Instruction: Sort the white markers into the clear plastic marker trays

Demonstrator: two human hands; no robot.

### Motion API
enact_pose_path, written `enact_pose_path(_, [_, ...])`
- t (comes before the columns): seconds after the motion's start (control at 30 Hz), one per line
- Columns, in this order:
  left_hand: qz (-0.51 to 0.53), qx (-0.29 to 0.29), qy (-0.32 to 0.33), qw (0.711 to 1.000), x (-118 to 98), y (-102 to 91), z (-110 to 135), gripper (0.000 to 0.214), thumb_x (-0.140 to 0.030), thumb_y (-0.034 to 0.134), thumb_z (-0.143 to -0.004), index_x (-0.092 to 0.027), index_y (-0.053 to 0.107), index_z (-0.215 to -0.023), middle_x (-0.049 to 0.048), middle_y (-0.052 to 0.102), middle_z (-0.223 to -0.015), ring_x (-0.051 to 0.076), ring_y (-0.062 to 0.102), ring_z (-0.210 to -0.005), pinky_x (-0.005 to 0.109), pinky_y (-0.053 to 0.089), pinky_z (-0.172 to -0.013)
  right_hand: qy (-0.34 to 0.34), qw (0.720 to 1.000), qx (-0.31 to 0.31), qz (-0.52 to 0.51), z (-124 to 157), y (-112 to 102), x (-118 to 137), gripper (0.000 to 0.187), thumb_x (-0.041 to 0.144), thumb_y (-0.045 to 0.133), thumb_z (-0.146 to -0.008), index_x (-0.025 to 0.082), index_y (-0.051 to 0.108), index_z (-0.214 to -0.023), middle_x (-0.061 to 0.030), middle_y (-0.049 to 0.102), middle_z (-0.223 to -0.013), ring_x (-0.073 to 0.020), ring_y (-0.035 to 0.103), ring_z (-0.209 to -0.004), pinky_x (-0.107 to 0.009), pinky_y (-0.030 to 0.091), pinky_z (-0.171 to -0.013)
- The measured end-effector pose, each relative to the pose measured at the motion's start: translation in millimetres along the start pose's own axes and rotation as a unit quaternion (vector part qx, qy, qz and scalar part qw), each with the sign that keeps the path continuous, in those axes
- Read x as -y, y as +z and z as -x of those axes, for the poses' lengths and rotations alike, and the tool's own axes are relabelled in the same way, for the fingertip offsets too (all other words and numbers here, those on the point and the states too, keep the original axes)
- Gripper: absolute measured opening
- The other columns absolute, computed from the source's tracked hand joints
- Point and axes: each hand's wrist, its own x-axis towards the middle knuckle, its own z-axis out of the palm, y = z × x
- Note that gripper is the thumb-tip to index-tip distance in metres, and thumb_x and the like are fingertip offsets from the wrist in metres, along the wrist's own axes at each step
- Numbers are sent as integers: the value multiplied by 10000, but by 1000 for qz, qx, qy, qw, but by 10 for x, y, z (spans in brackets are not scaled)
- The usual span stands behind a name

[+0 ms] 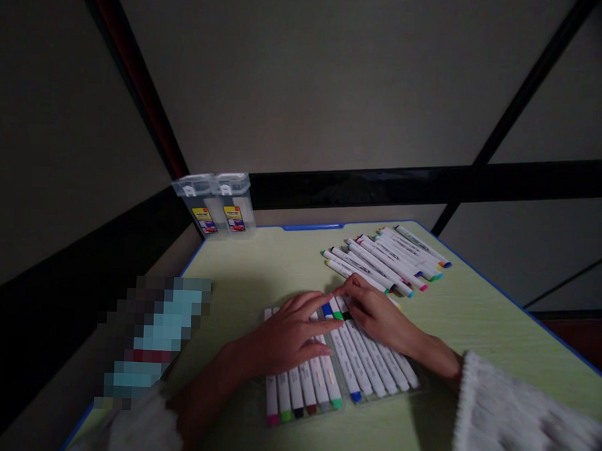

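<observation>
My left hand (296, 335) lies flat with fingers spread over a row of white markers (294, 388) in a clear plastic case, whose lower ends show pink, green, black, dark red, grey and teal. Beside it, a second clear case holds more white markers (365, 361); one has a blue end. My right hand (377, 315) bends over the upper end of this second row, its fingers curled down and pinched at a marker with a green band (337, 315). Its index fingertip is close to my left fingertips. The right fingers partly hide the marker tops.
A loose pile of white markers (379, 259) with coloured ends lies behind my right hand. Two clear lidded boxes (236, 209) stand at the back left of the pale green table (239, 269). A blurred, pixelated patch (164, 326) covers something at the left edge. Wall panels rise behind.
</observation>
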Motion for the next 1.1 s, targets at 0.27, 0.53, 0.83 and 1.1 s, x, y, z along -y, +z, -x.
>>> enact_pose_path(0.27, [-41, 31, 13, 999, -38, -27, -3, 441, -419, 380, -844, -253, 420, -1251, 94, 262, -1403, 253, 236, -1272, 440, 253, -1016, -6, 1000, -1, -2, -4, -6, 11, 318, -18, 374, -680, 151, 546, -886, -52, 465, -858, -187, 485, -818, -326, 395, -760])
enact_pose_path(0.53, [-28, 16, 34, 999, -34, -2, -3, 423, -417, 395, -839, -252, 460, -1224, 93, 295, -1387, 252, 257, -1263, 422, 245, -1023, -9, 1000, -3, -4, -1, -16, 31, 271, 14, 383, -723, 155, 549, -884, -53, 471, -856, -190, 492, -809, -332, 400, -743])
enact_pose_path(0.83, [10, 64, 70, 995, -229, -15, 32, 548, -524, 368, -811, -259, 361, -1291, 80, 297, -1396, 258, 182, -1306, 450, 139, -1064, -9, 1000, -3, -1, -3, -12, 25, 262, 36, 379, -737, 139, 550, -907, -65, 483, -871, -200, 493, -834, -345, 395, -759])
enact_pose_path(1.1, [40, 93, 56, 993, -242, -13, 49, 607, -566, 360, -792, -262, 311, -1315, 68, 190, -1433, 260, 100, -1324, 472, 98, -1066, -12, 1000, 2, -11, -6, -33, 44, 264, 35, 384, -756, 145, 558, -922, -57, 491, -854, -188, 496, -820, -337, 403, -751])
